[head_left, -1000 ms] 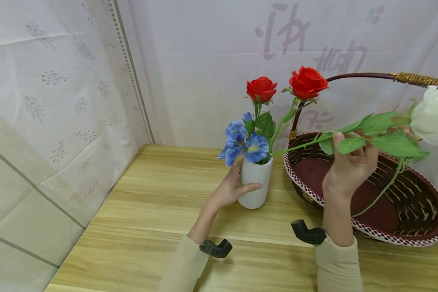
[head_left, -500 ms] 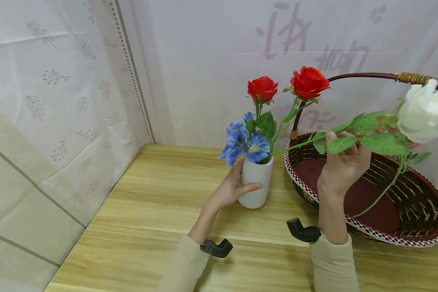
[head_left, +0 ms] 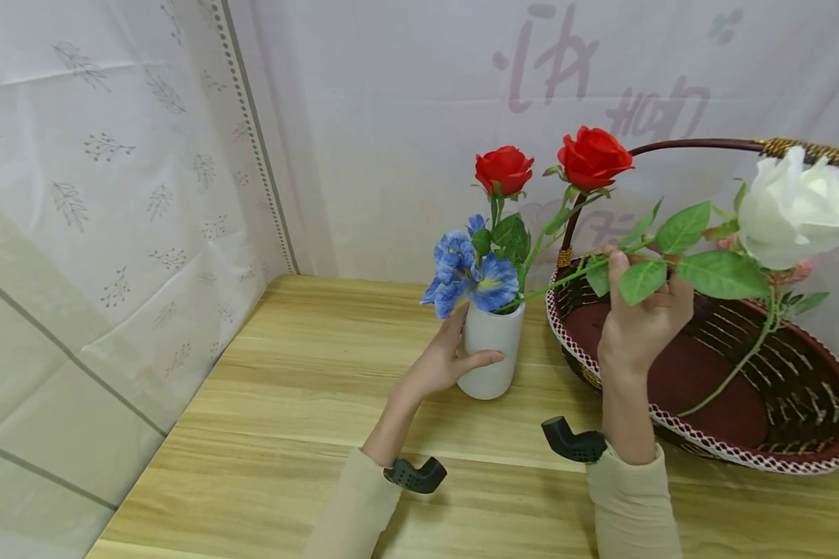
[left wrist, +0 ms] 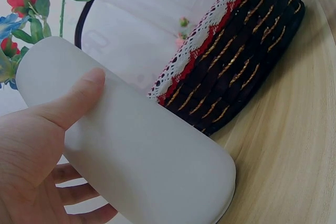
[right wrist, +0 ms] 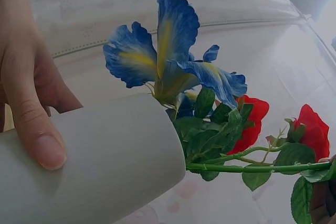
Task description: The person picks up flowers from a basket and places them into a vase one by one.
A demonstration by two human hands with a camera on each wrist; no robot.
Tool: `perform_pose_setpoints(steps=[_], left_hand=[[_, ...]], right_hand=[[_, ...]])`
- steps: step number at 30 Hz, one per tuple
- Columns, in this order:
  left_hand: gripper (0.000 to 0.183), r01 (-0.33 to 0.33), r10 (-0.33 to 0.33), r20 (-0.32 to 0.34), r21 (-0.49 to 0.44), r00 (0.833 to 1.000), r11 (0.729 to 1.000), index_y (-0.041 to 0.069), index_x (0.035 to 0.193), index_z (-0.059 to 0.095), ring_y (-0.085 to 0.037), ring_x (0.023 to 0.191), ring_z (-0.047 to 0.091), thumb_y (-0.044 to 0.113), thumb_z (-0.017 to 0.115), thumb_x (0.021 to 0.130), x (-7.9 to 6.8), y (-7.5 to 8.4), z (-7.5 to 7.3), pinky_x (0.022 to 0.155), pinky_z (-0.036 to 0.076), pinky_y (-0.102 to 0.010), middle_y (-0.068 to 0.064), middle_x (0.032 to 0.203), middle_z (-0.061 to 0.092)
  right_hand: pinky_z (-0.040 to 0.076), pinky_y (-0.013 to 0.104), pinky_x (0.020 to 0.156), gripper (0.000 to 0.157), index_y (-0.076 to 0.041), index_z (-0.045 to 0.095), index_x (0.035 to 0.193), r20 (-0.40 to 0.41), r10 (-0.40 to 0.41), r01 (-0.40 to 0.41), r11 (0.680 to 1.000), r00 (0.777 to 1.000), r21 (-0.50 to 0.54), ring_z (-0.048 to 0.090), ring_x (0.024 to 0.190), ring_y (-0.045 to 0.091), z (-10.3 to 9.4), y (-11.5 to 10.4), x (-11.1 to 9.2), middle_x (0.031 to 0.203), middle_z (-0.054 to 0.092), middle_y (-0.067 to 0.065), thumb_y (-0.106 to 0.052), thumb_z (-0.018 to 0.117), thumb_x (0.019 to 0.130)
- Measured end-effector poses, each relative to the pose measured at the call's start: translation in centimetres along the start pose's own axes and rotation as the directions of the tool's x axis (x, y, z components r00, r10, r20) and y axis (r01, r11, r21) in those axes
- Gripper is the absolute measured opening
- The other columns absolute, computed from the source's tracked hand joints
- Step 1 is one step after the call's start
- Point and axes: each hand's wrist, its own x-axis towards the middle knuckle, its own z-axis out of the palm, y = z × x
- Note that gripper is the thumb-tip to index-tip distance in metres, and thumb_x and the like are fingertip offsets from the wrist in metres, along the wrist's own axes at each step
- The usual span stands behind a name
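A white vase (head_left: 492, 361) stands on the wooden table, holding two red roses (head_left: 594, 159) and blue irises (head_left: 496, 281). My left hand (head_left: 433, 365) grips its left side, the thumb (left wrist: 86, 90) across the front and the other fingers going behind. To the right, my right hand (head_left: 639, 330) pinches the stem of a white rose (head_left: 800, 208) among its leaves. That rose leans far to the right, its bloom over the basket. In the right wrist view, its green stem (right wrist: 236, 169) runs into the vase mouth; the lower end is hidden inside.
A dark woven basket (head_left: 776, 464) with lace trim and a tall arched handle (head_left: 699, 144) stands close right of the vase. A pink flower's stem (head_left: 730, 380) lies in it. A white printed curtain (head_left: 377, 140) hangs behind the table (head_left: 308, 373).
My right hand has moved left, toward the vase, bringing the white rose along; its bloom is now fully in the head view. The left hand and vase stay in place.
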Motion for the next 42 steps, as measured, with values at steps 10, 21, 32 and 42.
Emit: perform_pose_setpoints(steps=[10, 21, 32, 42], left_hand=[[0.086, -0.002, 0.002, -0.004, 0.004, 1.000, 1.000, 0.037, 0.144, 0.008, -0.010, 0.121, 0.038, 0.051, 0.064, 0.079, 0.1, -0.1, 0.0, 0.091, 0.041, -0.040, 0.007, 0.138, 0.030], [0.085, -0.018, 0.018, -0.003, 0.005, 1.000, 1.000, 0.037, 0.144, 0.009, -0.010, 0.121, 0.038, 0.049, 0.064, 0.080, 0.0, 0.0, 0.0, 0.091, 0.041, -0.039, 0.007, 0.138, 0.031], [0.085, -0.047, 0.047, -0.004, -0.008, 0.999, 0.999, 0.036, 0.144, 0.010, -0.010, 0.120, 0.039, 0.045, 0.066, 0.080, 0.0, 0.2, 0.0, 0.091, 0.041, -0.038, 0.007, 0.137, 0.032], [0.086, -0.042, 0.042, -0.010, 0.006, 0.999, 0.999, 0.035, 0.144, 0.009, -0.010, 0.121, 0.038, 0.045, 0.066, 0.080, 0.0, 0.3, 0.0, 0.091, 0.042, -0.039, 0.007, 0.139, 0.031]], right_hand=[[0.047, 0.048, 0.075, 0.037, 0.015, 0.059, 0.105, 0.012, 0.005, -0.003, 0.994, 1.000, -0.111, 0.056, 0.069, 0.031, 0.4, 0.4, -0.6, 0.072, 0.060, 0.026, 0.019, 0.064, 0.069], [0.048, 0.047, 0.079, 0.040, 0.013, 0.057, 0.113, 0.097, 0.063, -0.047, 0.986, 0.993, -0.159, 0.062, 0.072, 0.035, 0.3, 0.9, -1.6, 0.075, 0.061, 0.028, 0.017, 0.065, 0.073], [0.049, 0.042, 0.077, 0.037, 0.012, 0.058, 0.111, 0.141, 0.085, -0.046, 0.966, 0.986, -0.255, 0.062, 0.075, 0.033, 0.1, 1.6, -2.3, 0.084, 0.060, 0.031, 0.016, 0.064, 0.075], [0.051, 0.033, 0.070, 0.033, 0.011, 0.058, 0.111, 0.244, 0.064, 0.029, 0.933, 0.968, -0.358, 0.063, 0.077, 0.033, -0.3, 2.4, -2.8, 0.083, 0.060, 0.033, 0.014, 0.061, 0.079]])
